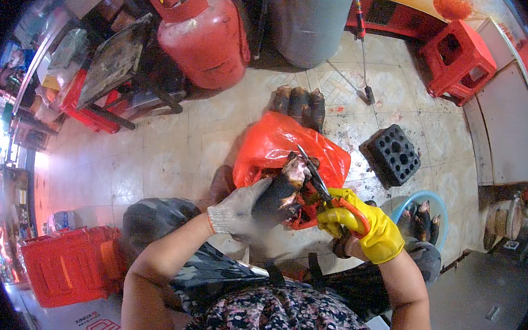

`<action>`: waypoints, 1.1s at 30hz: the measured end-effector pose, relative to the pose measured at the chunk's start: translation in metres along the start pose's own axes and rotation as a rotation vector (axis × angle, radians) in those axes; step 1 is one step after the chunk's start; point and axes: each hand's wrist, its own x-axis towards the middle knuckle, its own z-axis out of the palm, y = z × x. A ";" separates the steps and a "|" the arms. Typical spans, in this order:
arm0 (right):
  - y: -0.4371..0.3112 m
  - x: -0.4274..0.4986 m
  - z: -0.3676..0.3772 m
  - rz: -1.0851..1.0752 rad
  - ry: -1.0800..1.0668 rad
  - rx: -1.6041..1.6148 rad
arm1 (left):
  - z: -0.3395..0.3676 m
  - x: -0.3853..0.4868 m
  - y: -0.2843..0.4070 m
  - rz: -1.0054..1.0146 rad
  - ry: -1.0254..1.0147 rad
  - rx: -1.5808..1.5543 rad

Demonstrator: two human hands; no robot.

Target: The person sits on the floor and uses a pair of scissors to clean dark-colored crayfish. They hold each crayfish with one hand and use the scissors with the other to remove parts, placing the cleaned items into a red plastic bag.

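Note:
My left hand (240, 208), in a white knit work glove, grips a charred animal foot (270, 199), apparently a pig's trotter. Its pale, pinkish end points away from me. In a yellow rubber glove, my right hand (365, 223) holds scissors (317, 177) with orange-red handles. The dark blades lie along the right side of the trotter's pale end; whether they touch it I cannot tell. Beneath both hands a red plastic bag (270, 142) spreads over the floor, its contents mostly hidden. Just beyond it, three blackened trotters (299, 103) lie side by side.
Right of the bag stands a honeycomb coal block (396, 154). A blue basin (443, 216) near my right knee holds more charred trotters. Farther off are a gas torch (364, 63), a red gas cylinder (204, 39), a grey cylinder (310, 24) and a red plastic stool (463, 59).

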 end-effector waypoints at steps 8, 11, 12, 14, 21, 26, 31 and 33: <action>-0.018 -0.017 0.006 0.770 0.066 1.054 | -0.005 -0.013 -0.003 -0.342 -0.254 -1.257; -0.009 -0.021 0.016 0.741 0.080 1.285 | -0.011 -0.016 -0.013 -0.268 -0.283 -1.106; -0.011 -0.018 0.017 0.735 0.071 1.187 | -0.011 -0.022 0.005 -0.032 -0.248 -0.711; -0.024 0.001 0.017 0.714 0.056 0.870 | -0.012 -0.027 0.003 0.041 -0.138 -0.557; -0.016 0.011 0.017 0.523 0.298 -0.843 | -0.002 -0.014 0.009 0.148 0.019 -0.449; -0.005 0.010 0.038 0.517 0.351 -0.888 | 0.003 -0.004 -0.007 0.192 -0.038 -0.099; -0.001 0.009 0.056 0.535 0.526 -0.609 | -0.002 -0.009 -0.019 0.187 0.131 0.457; 0.001 0.009 0.055 0.598 0.581 0.009 | -0.003 -0.015 -0.005 0.200 0.143 0.603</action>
